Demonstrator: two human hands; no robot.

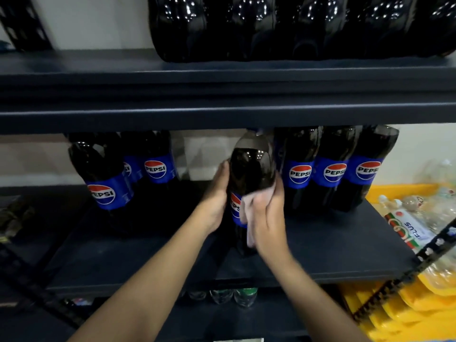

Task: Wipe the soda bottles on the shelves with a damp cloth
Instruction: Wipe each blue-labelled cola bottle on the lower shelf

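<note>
Right at centre frame, both hands are on one tall dark plastic cola bottle with a blue label (249, 178), pulled forward on the dark metal shelf (320, 245). The left hand (217, 201) cups its side with fingers spread flat; the right hand (267, 215) presses a pale pink damp cloth (248, 213) against the label. It looks full, so I'd judge it heavy, and slick where wet; holding the waist near the label seems safest. Behind it, count them: about three matching bottles at middle left (103, 178), three at middle right (333, 169). Along the top edge, at least five more (246, 28).
</note>
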